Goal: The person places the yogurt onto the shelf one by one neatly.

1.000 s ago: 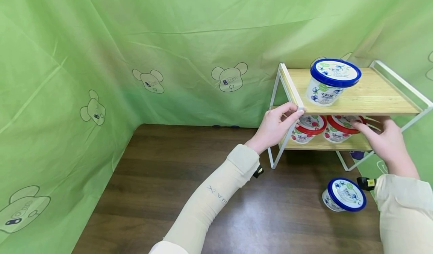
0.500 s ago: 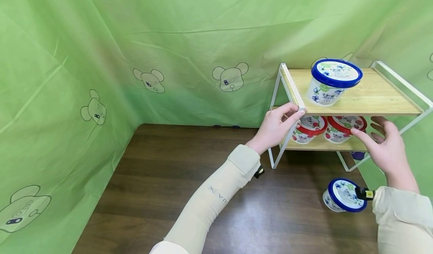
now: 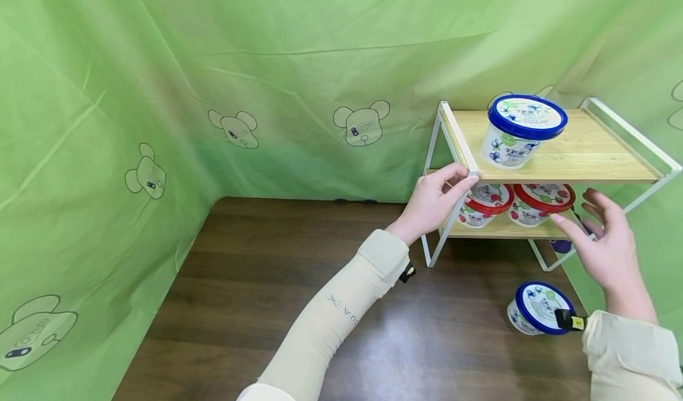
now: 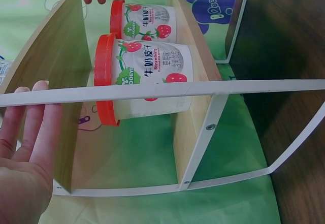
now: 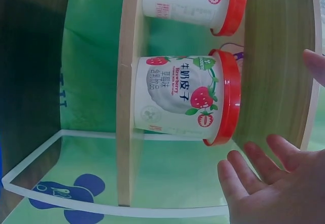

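My left hand [image 3: 429,204] pinches the front left corner of the small two-tier shelf [image 3: 603,149], which has wooden boards and a white metal frame. On the lower board stand two white strawberry tubs with red lids, the left tub [image 3: 476,216] and the right tub [image 3: 525,214], side by side. My right hand [image 3: 608,247] is just right of the right tub, fingers spread and apart from it; the right wrist view shows a gap between the fingers [image 5: 244,170] and the red lid [image 5: 229,99]. A blueberry tub [image 3: 509,150] with a blue lid stands on the top board.
Another blueberry tub [image 3: 541,306] sits on the dark wood-look surface [image 3: 299,276] in front of the shelf, its lid partly behind my right wrist camera. A green cloth [image 3: 299,80] with bear-head prints hangs behind and at the left.
My right hand has let go of the right strawberry tub and drawn back towards me, out from under the top board. My left hand has stayed on the shelf corner.
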Motion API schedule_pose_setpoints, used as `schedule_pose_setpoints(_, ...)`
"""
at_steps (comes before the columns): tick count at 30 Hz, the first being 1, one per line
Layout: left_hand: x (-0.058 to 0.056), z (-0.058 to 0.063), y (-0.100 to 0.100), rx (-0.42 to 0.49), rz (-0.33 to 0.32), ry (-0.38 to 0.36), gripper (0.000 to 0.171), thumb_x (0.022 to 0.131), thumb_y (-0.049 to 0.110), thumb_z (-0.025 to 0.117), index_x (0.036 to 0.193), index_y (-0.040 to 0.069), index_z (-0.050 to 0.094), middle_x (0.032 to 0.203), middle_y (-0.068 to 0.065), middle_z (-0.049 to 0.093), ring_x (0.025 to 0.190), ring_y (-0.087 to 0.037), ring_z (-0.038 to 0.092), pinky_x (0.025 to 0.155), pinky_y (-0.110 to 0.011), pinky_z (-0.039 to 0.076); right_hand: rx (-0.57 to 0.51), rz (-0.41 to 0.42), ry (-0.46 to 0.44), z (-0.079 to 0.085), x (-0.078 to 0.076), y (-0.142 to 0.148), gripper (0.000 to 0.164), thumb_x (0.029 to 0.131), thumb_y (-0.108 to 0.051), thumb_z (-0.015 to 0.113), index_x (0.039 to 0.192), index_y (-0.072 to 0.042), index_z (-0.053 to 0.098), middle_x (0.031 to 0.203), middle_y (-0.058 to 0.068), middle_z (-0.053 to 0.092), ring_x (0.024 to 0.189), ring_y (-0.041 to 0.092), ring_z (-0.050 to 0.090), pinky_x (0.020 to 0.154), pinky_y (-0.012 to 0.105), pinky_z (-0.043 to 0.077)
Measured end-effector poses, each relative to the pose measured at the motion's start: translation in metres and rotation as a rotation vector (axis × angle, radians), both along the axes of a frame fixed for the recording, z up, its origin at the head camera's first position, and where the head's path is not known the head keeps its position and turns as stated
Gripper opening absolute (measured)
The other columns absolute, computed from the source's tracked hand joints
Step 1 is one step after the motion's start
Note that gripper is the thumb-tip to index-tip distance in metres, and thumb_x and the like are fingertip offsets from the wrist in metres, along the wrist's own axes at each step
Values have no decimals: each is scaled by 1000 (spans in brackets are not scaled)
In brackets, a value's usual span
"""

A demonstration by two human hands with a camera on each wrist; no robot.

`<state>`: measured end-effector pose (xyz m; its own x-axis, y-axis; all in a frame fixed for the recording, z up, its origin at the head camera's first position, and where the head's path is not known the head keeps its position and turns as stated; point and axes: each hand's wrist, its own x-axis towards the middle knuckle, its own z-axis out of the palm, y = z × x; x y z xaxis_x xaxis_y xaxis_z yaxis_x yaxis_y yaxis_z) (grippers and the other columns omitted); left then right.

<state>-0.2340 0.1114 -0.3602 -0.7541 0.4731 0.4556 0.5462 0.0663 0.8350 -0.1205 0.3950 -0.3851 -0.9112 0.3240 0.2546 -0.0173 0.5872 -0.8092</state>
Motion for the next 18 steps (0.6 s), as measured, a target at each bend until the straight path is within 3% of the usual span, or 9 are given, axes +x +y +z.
schedule_pose_setpoints(10, 0, 0, 0, 9, -4, 0, 13, 106, 25, 59, 106, 14, 65, 92, -3, 71, 77, -18, 68, 72, -17, 50, 2, -8, -1, -6, 12, -4, 80, 100, -19, 66, 163, -13, 18, 166, 11, 19, 144, 7, 26, 101, 4, 25)
schedule_pose_setpoints(18, 0, 0, 0, 8, 1, 5, 13, 106, 25, 60, 106, 14, 66, 91, -3, 71, 73, -6, 64, 71, -17, 50, 31, -35, -13, -12, 20, -6, 81, 99, -20, 68, 163, -12, 18, 166, 14, 19, 149, 15, 24, 99, 1, 24)
